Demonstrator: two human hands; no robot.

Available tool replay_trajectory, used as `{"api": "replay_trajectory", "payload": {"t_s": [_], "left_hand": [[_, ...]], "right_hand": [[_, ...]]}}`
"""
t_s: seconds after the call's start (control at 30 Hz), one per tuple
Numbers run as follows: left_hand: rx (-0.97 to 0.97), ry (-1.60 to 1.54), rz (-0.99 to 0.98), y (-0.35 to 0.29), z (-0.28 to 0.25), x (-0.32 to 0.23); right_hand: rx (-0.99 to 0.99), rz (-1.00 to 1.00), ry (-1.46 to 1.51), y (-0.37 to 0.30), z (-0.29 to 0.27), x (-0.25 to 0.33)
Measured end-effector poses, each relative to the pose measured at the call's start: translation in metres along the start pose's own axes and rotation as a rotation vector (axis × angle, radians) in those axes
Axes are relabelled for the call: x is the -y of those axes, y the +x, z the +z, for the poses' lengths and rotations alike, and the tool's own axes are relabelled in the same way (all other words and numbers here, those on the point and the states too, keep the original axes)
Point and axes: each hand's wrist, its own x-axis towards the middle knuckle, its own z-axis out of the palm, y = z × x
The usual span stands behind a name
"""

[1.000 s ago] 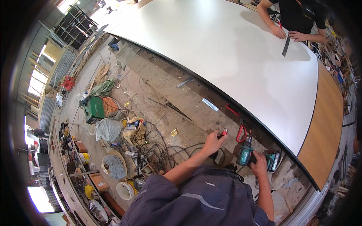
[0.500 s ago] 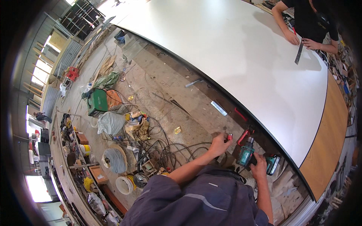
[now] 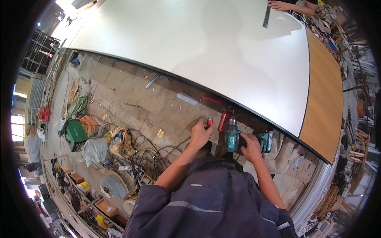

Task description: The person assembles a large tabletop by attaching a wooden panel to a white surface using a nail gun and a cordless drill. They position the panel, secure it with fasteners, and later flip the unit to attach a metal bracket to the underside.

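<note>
A dusty, stained floor (image 3: 115,97) covers the left and middle of the room, greyer to the left and browner in the middle. Bright windows (image 3: 17,123) break the left side, near grey ribbed sheets (image 3: 36,89). A dark rack (image 3: 37,53) stands far left beside glaring light; cluttered shelving (image 3: 65,202) runs along the near left.
</note>
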Motion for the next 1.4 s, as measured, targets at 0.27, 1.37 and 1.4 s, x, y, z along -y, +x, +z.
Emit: {"api": "replay_trajectory", "payload": {"t_s": [0.27,1.37,1.4], "left_hand": [[0.019,0.108,-0.005,0.002,-0.002,-0.012],[0.488,0.128,0.367,-0.22,0.236,-0.101],[0.533,0.163,0.369,-0.238,0.255,-0.102]], "right_hand": [[-0.039,0.018,0.02,-0.003,0.01,-0.007],[-0.548,0.844,0.813,-0.442,0.097,-0.225],[-0.526,0.928,0.79,-0.471,0.109,-0.233]]}}
